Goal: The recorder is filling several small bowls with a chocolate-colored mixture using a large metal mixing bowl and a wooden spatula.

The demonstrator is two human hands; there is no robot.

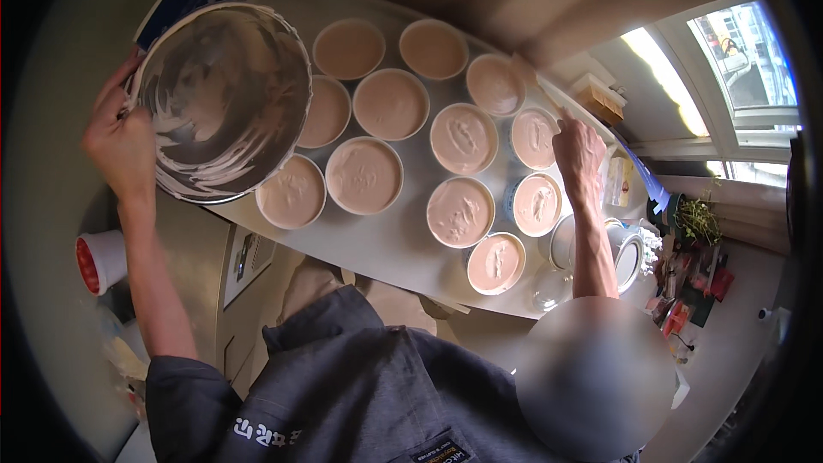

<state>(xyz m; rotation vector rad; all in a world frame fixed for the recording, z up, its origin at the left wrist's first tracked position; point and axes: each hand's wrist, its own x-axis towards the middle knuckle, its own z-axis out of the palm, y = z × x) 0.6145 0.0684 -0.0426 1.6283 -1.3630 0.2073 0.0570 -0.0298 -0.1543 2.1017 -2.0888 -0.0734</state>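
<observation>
My left hand (123,141) grips the side of a large metal mixing bowl (227,77), tilted so that its inside shows. Pale pink cream is smeared on its wall and rim. My right hand (581,154) is closed round the handle of a spatula (551,96). The blade is beside a round tub (495,84) of cream at the far right and blends with it; whether it touches cannot be made out. Several more round tubs of the cream stand between my hands, among them a smooth one (349,49) at the back and a swirled one (460,212) nearer me.
The tubs stand on a pale table (386,236). Grey cylindrical containers (630,250) sit near my right forearm, by a clear round lid (551,291). A white bucket with a red inside (101,262) is at lower left. A potted plant (699,219) stands below the window at right.
</observation>
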